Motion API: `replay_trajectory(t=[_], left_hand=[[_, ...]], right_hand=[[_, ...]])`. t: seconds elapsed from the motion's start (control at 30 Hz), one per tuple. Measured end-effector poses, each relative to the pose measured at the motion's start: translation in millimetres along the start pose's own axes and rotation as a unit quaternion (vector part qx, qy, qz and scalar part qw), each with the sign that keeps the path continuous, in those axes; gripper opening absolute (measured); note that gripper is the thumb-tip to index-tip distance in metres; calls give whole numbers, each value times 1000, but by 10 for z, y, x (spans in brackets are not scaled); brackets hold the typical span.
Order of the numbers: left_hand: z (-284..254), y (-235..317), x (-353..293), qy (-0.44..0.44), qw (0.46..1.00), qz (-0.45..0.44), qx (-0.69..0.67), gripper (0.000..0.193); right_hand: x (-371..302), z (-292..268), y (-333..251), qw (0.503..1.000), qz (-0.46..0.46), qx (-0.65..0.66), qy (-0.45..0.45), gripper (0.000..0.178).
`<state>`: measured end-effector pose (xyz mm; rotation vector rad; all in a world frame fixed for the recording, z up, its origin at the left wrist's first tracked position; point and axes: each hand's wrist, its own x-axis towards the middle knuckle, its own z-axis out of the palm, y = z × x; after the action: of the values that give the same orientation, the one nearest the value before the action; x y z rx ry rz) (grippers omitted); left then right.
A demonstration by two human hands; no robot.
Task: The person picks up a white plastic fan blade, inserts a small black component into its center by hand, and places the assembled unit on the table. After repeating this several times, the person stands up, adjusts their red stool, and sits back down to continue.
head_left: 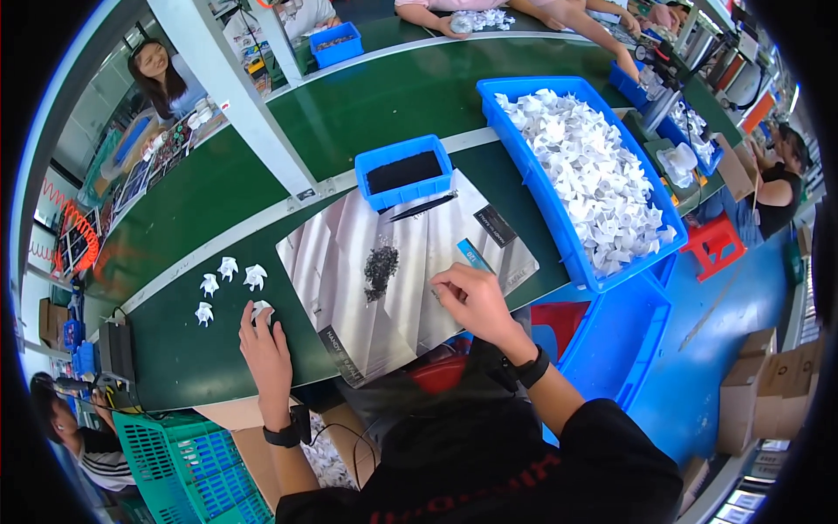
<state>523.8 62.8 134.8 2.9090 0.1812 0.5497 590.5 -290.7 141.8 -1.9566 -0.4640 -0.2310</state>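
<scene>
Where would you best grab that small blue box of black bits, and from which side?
Probably the small blue box by its two short ends, from left and right. It stands upright, a slim black tool lies along its front, and its open top holds black bits, so level seems safest.

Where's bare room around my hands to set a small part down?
Bare patch: the green table between the loose white pieces, left hand and black box. The board looks mostly bare left of the black heap. It's crowded at the board's far edge, with the small blue bin and slim black tool, and right, where the big blue bin stands.
</scene>
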Motion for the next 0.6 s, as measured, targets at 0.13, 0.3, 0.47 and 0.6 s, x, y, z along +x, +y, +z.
replay_trajectory(t=[0.13, 0.3, 0.47, 0.6], left_hand=[[131, 9, -10, 61, 996, 12, -58, 27], [16, 200, 25, 82, 991, -9, -108, 22], [61, 334, -29, 93, 978, -83, -166, 37], [12, 346, -98, 81, 971, -109, -195, 41]], right_hand=[[53, 9, 73, 1000, -19, -21, -1, 7], [108, 50, 13, 999, 35, -9, -18, 10], [275, 176, -110, 993, 12, -61, -103, 12], [432, 246, -69, 983, -4, -118, -141, 12]])
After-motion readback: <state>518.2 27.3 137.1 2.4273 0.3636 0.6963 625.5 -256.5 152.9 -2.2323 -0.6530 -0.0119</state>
